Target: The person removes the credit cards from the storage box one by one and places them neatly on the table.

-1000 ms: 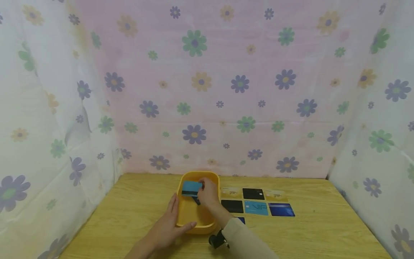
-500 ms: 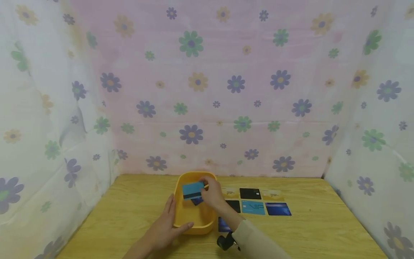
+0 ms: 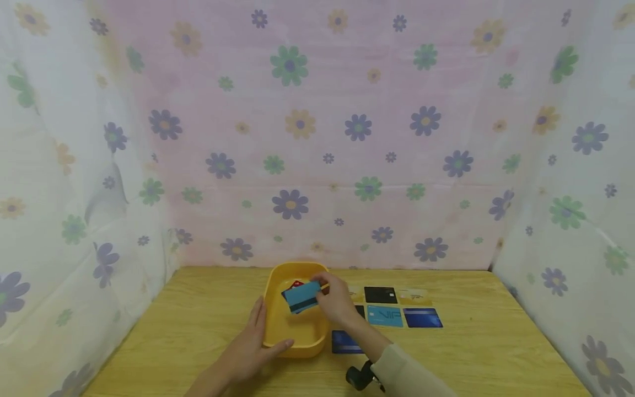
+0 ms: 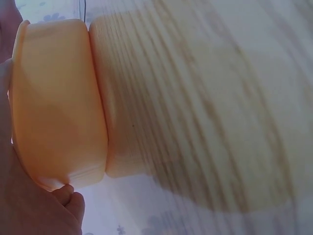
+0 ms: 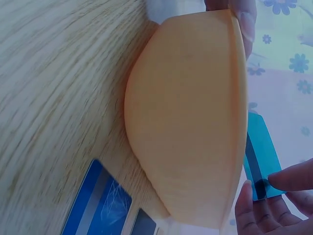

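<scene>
In the head view, my right hand [image 3: 338,300] pinches a light blue card [image 3: 303,298] with a dark stripe by its right end, over a yellow tub [image 3: 296,350]. Behind that card shows the corner of a red card [image 3: 296,284], and a dark blue edge beside it. My left hand [image 3: 245,344] holds the tub at its near left corner, thumb on the near rim and fingers along the left side. The right wrist view shows the thumb and fingers on the light blue card [image 5: 264,152], partly hidden behind the tub's rim.
Right of the tub, cards lie in rows: a black card [image 3: 381,295], a blue VIP card [image 3: 385,316], dark blue cards [image 3: 423,317] and pale gold cards [image 3: 415,296]. A black device [image 3: 359,376] sits at the right sleeve. Flowered cloth [image 3: 317,138] encloses the wooden table [image 3: 496,353].
The light blue card in my right hand has tilted and shifted slightly toward the near side. A red corner has come into sight behind it. My left hand stays on the tub.
</scene>
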